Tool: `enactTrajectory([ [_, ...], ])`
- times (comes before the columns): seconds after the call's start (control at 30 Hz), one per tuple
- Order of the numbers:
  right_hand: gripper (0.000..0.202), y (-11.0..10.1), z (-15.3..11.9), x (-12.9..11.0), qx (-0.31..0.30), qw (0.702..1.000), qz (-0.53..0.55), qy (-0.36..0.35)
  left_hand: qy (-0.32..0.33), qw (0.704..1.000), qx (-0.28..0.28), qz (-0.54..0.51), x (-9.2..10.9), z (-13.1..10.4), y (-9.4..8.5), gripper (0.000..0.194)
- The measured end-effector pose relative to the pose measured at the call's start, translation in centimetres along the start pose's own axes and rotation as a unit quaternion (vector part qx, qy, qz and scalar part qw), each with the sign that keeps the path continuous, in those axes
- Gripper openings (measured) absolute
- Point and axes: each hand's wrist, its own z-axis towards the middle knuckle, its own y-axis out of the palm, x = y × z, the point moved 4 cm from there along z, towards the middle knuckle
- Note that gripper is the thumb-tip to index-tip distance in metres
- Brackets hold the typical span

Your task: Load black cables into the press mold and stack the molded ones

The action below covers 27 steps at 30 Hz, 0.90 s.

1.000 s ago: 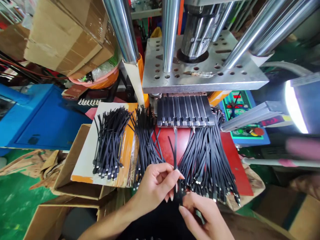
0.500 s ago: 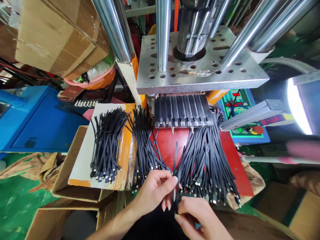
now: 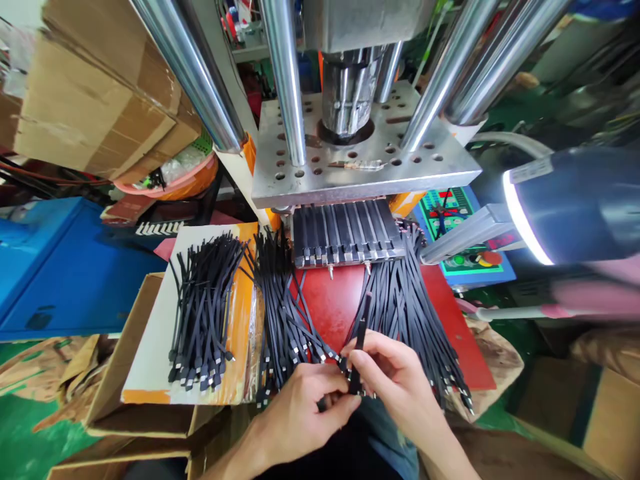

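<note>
Both my hands are together at the red table's front edge, on a short flat black cable (image 3: 363,327) that points up and away from me. My right hand (image 3: 400,380) pinches it near the middle between thumb and fingers. Lower down, my left hand (image 3: 313,410) is closed at its bottom end; the fingers partly hide that end. A fan of black cables with metal plugs (image 3: 415,307) lies just beyond my right hand. Another bunch of black cables (image 3: 277,307) lies beyond my left hand.
Behind the hands stands a press with a thick steel plate (image 3: 360,180) over a slotted metal mould (image 3: 345,233) holding cables. More cables (image 3: 205,307) lie on a white board (image 3: 150,333) at left. A ring lamp (image 3: 525,213) and control panel (image 3: 460,233) are at right.
My right hand has moved up the cable, and my left hand has moved down toward its lower end. The cable now stands more in front of the right bunch. The view has shifted.
</note>
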Motion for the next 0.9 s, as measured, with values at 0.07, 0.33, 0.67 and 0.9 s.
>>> enactTrajectory([
  [0.07, 0.041, 0.8, 0.3, 0.1, 0.015, 0.999, -0.021, -0.029, 0.014, 0.998, 0.049, 0.020, 0.9, 0.7, -1.6, 0.014],
  [0.33, 0.035, 0.3, -0.4, 0.2, 0.053, 0.986, -0.119, -0.100, 0.136, 0.984, 0.106, 0.036, 4.9, 3.3, -4.0, 0.020],
  [0.67, 0.025, 0.5, -1.2, 1.7, -0.029, 0.979, -0.157, -0.125, 0.094, 0.991, 0.083, -0.042, 4.8, 3.5, -4.1, 0.039],
  [0.9, 0.032, 2.7, -3.1, 2.9, -0.149, 0.972, -0.169, -0.068, 0.164, 0.956, 0.226, 0.092, 6.8, 5.9, -8.5, 0.027],
])
